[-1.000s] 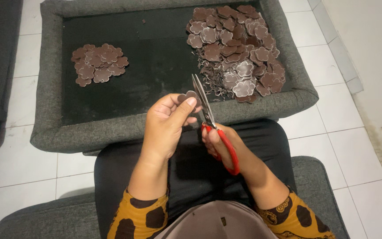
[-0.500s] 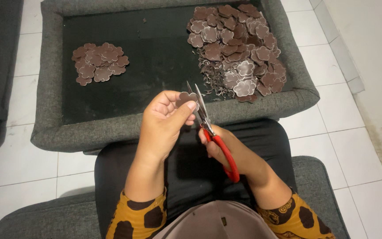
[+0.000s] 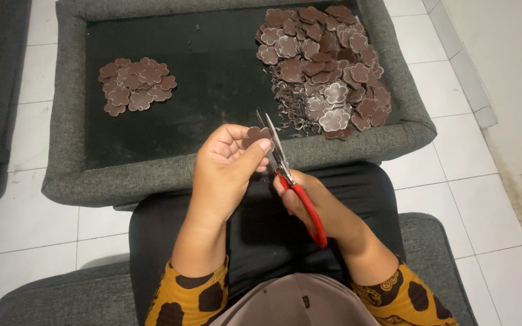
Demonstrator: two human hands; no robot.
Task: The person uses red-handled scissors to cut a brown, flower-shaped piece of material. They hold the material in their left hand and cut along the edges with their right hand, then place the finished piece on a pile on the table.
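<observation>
While the left hand (image 3: 228, 166) pinched a small brown flower-shaped piece (image 3: 255, 136) between thumb and fingertips, the right hand (image 3: 309, 202) worked a pair of red-handled scissors (image 3: 288, 178), its grip clenched through the handle loops and the blades parted around the piece's right edge. Compared with the views from a second and half a second before, the hands sat in nearly the same spot above the near edge of the grey padded tray (image 3: 67, 157); the piece appeared slightly turned in the fingers and the blades stood more upright against it, which suggested the trimming was moving round the outline rather than starting afresh. Neither heap on the tray's dark floor had visibly changed: the small pile of cut flowers (image 3: 134, 84) lay toward the far left corner, and the large heap of brown pieces (image 3: 327, 60) filled the far right corner, with thin curled offcuts (image 3: 294, 111) scattered along its near side. Judging by the sizes of the two heaps, most of the work remained. The piece was held in the air, clear of the tray, just above the person's black-clad lap (image 3: 261, 223). Patterned yellow sleeves (image 3: 194, 296) showed at both wrists, and white floor tiles (image 3: 472, 199) surrounded the grey seat.
</observation>
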